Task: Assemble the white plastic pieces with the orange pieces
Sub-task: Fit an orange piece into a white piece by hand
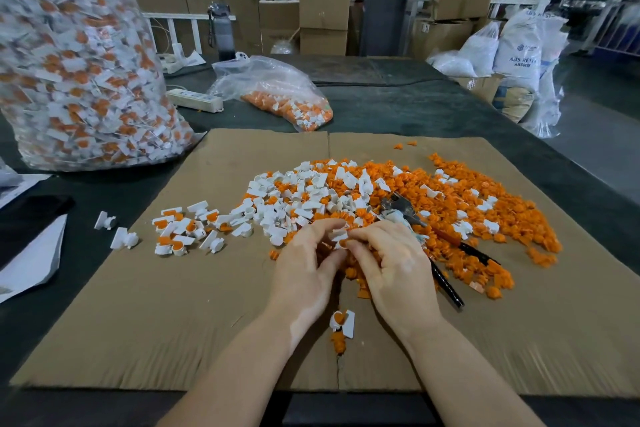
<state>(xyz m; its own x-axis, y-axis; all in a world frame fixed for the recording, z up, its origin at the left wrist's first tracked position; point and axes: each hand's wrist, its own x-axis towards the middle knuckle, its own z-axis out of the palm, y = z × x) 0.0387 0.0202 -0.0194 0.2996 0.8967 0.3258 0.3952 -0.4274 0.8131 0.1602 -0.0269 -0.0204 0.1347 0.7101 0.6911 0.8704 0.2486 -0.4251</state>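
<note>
White plastic piece: one small part, pinched between the fingertips of both hands above the near edge of the heap; whether an orange insert sits in it cannot be told. Left hand: fingers curled, thumb and forefinger closed on the piece from the left. Right hand: fingers bent, tips clamped on the same piece from the right. Heap of loose white pieces: left and centre of the cardboard sheet, mixed at its right margin with orange. Heap of orange pieces: spread across the right of the sheet. Assembled white-and-orange units: a scatter left of the heaps; one further unit lies between the wrists, touching a lone orange piece just nearer. Two white pieces: off the sheet, on the dark table. Pliers: black-handled, lying in the orange heap just beside the right hand. Large clear bag: upright at far left, full of assembled units. Small clear bag: beyond the sheet, holding orange and white parts. Power strip: between the two bags. Water bottle: far table edge.
</note>
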